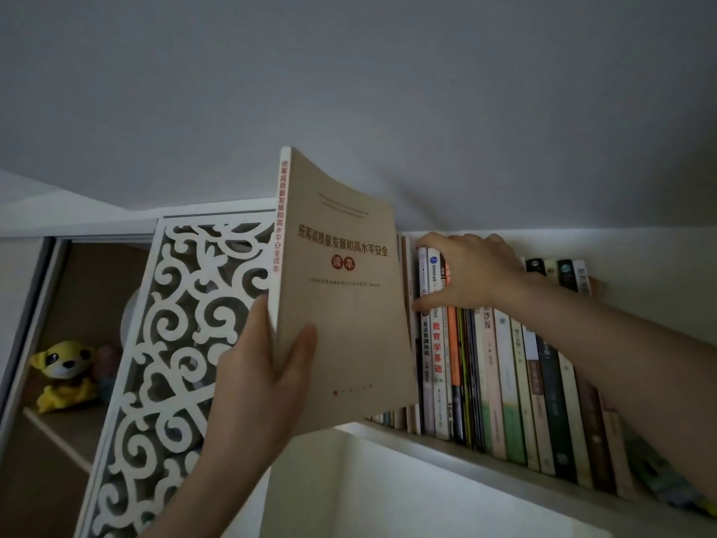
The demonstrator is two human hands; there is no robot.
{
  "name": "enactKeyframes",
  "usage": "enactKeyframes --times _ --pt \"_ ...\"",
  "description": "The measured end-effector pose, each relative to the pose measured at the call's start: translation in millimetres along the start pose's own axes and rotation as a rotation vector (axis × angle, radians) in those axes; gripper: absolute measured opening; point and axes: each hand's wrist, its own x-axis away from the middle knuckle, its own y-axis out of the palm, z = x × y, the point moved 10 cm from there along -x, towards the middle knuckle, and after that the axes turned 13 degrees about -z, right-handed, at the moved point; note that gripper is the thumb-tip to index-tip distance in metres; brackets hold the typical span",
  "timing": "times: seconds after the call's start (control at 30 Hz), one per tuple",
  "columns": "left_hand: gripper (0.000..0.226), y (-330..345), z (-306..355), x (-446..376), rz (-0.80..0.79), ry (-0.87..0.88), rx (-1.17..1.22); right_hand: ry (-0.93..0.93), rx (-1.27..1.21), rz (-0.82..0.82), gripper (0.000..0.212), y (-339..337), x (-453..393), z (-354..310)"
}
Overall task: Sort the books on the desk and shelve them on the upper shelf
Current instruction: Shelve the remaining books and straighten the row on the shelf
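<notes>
Two hands (256, 382) (471, 271) — tan book (341, 297) against crowded shelf row (504, 382).

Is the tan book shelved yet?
Not yet: the left hand holds the tan book upright outside the row of books.
</notes>
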Motion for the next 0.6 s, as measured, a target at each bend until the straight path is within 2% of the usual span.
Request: enactKeyframes --times 0.17,0.33,0.47,0.6 --pt "0.02 11.6 -22.3 -1.7 -0.077 -0.089 0.157 -0.018 -0.019 -0.071 0.097 -0.9 0.5 -0.1" --pt "0.024 27.9 -31.4 3.5 -0.135 -0.105 0.149 -0.04 -0.059 -0.157 0.09 0.4 -3.0 5.5" --pt "0.027 34.8 -25.5 1.1 -0.149 -0.079 0.117 -0.067 -0.088 -0.135 0.075 -2.6 -7.5 7.2" --pt "0.03 32.8 -19.3 -4.7 -0.187 -0.026 0.095 -0.081 -0.086 -0.099 0.071 -3.7 -6.6 6.7"
